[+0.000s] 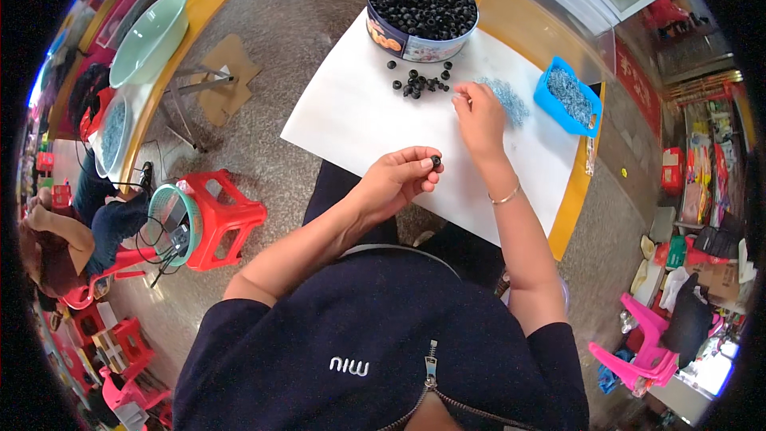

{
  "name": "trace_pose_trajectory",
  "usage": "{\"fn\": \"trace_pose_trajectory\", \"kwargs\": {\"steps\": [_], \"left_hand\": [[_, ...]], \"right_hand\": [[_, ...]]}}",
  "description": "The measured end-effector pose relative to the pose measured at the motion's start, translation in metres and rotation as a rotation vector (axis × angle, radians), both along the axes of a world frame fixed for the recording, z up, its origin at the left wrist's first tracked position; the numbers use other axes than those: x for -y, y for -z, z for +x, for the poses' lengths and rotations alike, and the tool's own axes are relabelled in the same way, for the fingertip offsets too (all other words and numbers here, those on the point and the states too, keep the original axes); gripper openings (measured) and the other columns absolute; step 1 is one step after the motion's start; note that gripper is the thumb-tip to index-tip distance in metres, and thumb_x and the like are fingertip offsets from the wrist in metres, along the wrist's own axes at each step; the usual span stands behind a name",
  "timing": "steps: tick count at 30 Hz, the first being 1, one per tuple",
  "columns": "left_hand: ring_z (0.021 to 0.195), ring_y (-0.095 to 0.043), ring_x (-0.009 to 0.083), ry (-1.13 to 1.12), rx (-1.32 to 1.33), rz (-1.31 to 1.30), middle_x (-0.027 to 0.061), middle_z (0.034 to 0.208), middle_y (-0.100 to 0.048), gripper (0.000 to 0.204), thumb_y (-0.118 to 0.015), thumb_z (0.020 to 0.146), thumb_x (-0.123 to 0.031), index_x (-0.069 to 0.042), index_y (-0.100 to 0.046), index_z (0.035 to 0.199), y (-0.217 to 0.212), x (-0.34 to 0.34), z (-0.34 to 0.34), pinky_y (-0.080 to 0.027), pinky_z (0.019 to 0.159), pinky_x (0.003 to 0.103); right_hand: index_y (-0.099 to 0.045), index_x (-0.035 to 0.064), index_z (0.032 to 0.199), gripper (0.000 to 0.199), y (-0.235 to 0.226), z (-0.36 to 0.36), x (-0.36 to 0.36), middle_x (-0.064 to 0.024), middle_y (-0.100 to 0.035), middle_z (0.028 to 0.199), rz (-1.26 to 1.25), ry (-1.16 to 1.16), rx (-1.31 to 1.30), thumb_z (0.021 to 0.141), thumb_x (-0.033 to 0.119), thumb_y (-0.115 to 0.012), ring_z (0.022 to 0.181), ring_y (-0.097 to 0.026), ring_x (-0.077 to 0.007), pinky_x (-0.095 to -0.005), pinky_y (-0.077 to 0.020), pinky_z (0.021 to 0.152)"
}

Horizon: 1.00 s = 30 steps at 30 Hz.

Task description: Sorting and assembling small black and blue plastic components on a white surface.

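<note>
My left hand (401,178) pinches a small black ring-shaped piece (436,161) between thumb and fingertips, over the near part of a white sheet (343,104). Farther forward, my right hand (480,120) has its thumb and fingers drawn together; what they hold, if anything, is too small to make out. Just left of its fingertips lies a loose group of similar black pieces (415,84). Beyond them stands a round tin (427,49) heaped with black pieces (423,1). Small light-blue pieces (511,102) are spread beside my right hand, on its right.
A blue basket (547,106) of light-blue bits sits at the table's right edge, near a clear plastic sheet (550,12). Leftward are a red stool (227,219), a green basket (171,227), a side table with a pale green basin (152,44), and a seated person (60,231).
</note>
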<state>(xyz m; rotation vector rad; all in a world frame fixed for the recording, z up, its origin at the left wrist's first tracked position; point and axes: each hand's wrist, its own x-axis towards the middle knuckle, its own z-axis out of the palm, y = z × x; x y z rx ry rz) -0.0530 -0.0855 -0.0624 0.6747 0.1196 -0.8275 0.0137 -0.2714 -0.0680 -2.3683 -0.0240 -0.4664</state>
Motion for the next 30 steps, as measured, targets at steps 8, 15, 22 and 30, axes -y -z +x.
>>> {"fn": "trace_pose_trajectory", "kwargs": {"steps": [8,15,22,30], "left_hand": [[0.076,-0.060,0.0110,-0.032,0.000,-0.051,0.0083,0.097,-0.061,0.021,-0.055,0.093,-0.008,0.001,-0.054,0.113,0.001,-0.010,0.006,-0.052,0.069,0.021],[0.076,-0.059,0.0102,-0.096,0.027,-0.008,0.0082,0.097,-0.062,0.023,-0.056,0.093,-0.009,0.000,-0.055,0.113,-0.018,-0.012,0.013,-0.051,0.068,0.021],[0.076,-0.060,0.0102,-0.079,0.091,-0.078,0.0087,0.097,-0.063,0.021,-0.056,0.093,-0.008,0.001,-0.057,0.112,-0.034,-0.004,0.011,-0.052,0.070,0.022],[0.075,-0.059,0.0107,-0.040,0.144,-0.053,0.0072,0.096,-0.062,0.024,-0.059,0.091,-0.012,0.000,-0.057,0.112,-0.039,0.002,0.004,-0.049,0.069,0.023]], "right_hand": [[-0.061,0.0041,0.092,0.011,0.011,0.018,-0.012,-0.0125,-0.063,0.092,-0.092,-0.006,0.013,0.081,0.007,-0.060,0.081,-0.061,-0.0317,-0.0387,-0.0493,0.073],[-0.061,-0.0011,0.094,0.010,-0.047,-0.036,-0.011,-0.0061,-0.064,0.088,0.930,-0.189,-0.225,0.089,0.003,-0.054,0.074,-0.058,-0.0104,-0.0244,-0.0481,0.065],[-0.062,-0.0029,0.107,0.022,-0.061,-0.080,-0.012,-0.0073,-0.064,0.084,1.145,-0.240,-0.229,0.086,0.002,-0.061,0.068,-0.056,-0.0102,-0.0236,-0.0457,0.062],[-0.063,-0.0020,0.104,0.019,-0.068,-0.104,-0.016,-0.0032,-0.063,0.084,0.954,-0.187,-0.192,0.086,0.003,-0.065,0.069,-0.055,-0.0077,-0.0209,-0.0453,0.064]]}}
